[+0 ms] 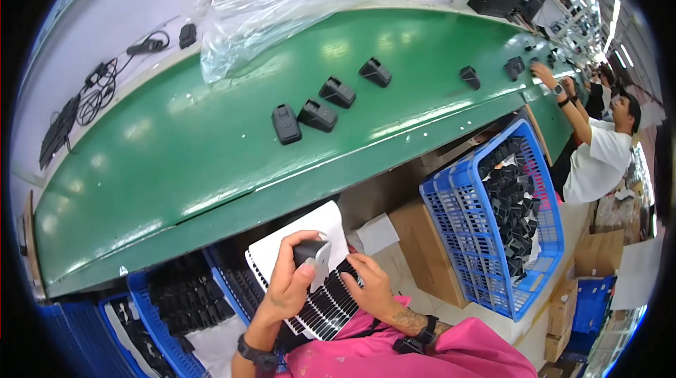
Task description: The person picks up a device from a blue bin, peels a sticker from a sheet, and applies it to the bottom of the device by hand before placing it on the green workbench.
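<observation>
My left hand (287, 281) is wrapped round a small dark plastic housing (307, 250), holding it above my lap; a pale flat side of it faces right. Under both hands lies a sticker sheet (325, 219), white at its far part, with rows of black strip-shaped stickers (329, 309) nearer me. My right hand (374, 289) is at the sheet's right edge, with thumb and fingertips drawn together over the stickers. Whatever sits between those fingertips is too small to make out. Several similar black housings, such as this one (286, 124), rest on the green bench ahead.
The green bench (176, 160) curves across in front. A blue crate (461, 237) of black parts stands right, beside a cardboard box (426, 251). More blue crates (151, 300) are at lower left. Plastic-wrapped sheets (282, 5) and cables (98, 93) lie behind. A co-worker (598, 153) works far right.
</observation>
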The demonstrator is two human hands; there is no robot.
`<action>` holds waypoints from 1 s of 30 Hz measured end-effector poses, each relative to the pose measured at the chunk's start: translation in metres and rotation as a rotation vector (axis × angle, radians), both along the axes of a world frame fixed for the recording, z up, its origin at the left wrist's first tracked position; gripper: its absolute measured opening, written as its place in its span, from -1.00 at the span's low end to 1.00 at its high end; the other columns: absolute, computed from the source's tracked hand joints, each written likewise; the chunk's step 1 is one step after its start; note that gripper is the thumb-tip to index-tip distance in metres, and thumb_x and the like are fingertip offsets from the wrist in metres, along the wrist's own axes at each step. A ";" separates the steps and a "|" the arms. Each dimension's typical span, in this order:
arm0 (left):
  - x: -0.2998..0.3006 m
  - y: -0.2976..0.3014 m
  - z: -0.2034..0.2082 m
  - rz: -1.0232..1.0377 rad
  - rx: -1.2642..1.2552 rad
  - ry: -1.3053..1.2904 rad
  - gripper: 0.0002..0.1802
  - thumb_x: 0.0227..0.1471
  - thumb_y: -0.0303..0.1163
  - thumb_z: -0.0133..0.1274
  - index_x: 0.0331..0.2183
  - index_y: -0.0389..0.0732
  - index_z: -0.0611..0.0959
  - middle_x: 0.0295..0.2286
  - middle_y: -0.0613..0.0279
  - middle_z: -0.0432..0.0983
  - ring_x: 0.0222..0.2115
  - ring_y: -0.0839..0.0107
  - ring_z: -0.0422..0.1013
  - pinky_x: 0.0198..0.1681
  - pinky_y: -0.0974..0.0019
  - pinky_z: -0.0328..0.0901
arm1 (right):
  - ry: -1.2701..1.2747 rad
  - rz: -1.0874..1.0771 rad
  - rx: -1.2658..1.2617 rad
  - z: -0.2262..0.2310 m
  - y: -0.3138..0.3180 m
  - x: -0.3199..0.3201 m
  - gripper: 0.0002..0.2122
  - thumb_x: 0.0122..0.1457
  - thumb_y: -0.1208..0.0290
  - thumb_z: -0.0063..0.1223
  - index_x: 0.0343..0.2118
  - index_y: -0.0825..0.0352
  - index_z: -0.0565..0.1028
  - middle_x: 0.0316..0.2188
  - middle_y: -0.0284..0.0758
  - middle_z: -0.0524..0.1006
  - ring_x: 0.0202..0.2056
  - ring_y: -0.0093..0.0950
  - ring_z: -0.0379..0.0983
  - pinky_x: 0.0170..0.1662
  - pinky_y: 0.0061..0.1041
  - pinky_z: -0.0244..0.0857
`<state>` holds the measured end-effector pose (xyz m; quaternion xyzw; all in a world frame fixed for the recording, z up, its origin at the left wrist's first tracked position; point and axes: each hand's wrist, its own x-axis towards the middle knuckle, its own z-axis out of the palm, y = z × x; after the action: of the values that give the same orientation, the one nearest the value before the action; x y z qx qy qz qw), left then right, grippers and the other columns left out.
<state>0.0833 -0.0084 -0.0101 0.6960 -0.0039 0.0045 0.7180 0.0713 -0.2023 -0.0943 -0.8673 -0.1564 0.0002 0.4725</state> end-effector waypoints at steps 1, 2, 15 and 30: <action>-0.005 -0.003 -0.023 0.012 -0.151 0.089 -0.41 0.12 -0.01 -0.12 0.01 -0.26 0.28 -0.17 0.16 0.32 -0.21 0.41 0.32 -0.13 0.36 0.27 | -0.002 -0.026 0.011 0.001 0.001 -0.002 -0.70 -0.01 0.53 0.19 -0.18 0.45 0.48 -0.21 -0.11 0.49 -0.19 -0.19 0.48 -0.13 -0.41 0.36; -0.006 -0.005 -0.045 0.075 -0.165 0.085 -0.41 0.12 -0.02 -0.11 0.02 -0.23 0.27 -0.17 0.17 0.32 -0.24 0.42 0.33 -0.20 0.37 0.30 | -0.023 -0.039 0.024 -0.002 0.002 -0.004 -0.72 0.00 0.52 0.18 -0.20 0.45 0.48 -0.21 -0.11 0.50 -0.19 -0.19 0.49 -0.13 -0.41 0.37; -0.024 -0.028 -0.038 0.310 -0.247 -0.040 -0.27 -0.16 -0.17 0.18 0.02 -0.23 0.27 -0.18 0.16 0.27 -0.23 0.40 0.31 -0.17 0.34 0.30 | -0.294 0.022 0.003 0.013 -0.014 -0.016 -0.68 -0.03 0.55 0.18 -0.15 0.42 0.47 -0.19 -0.14 0.46 -0.23 -0.20 0.44 -0.16 -0.35 0.35; -0.033 -0.034 -0.036 0.369 -0.055 -0.087 -0.19 -0.09 0.10 0.12 0.04 -0.25 0.30 -0.12 0.18 0.25 -0.12 0.35 0.26 -0.14 0.33 0.29 | -0.239 0.058 0.071 0.008 -0.020 -0.012 -0.76 0.00 0.52 0.17 -0.24 0.42 0.47 -0.15 -0.15 0.46 -0.17 -0.21 0.44 -0.10 -0.35 0.35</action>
<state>0.0507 -0.0424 -0.0462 0.6642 0.0928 0.1664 0.7229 0.0597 -0.2223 -0.0861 -0.8389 -0.2365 -0.0952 0.4808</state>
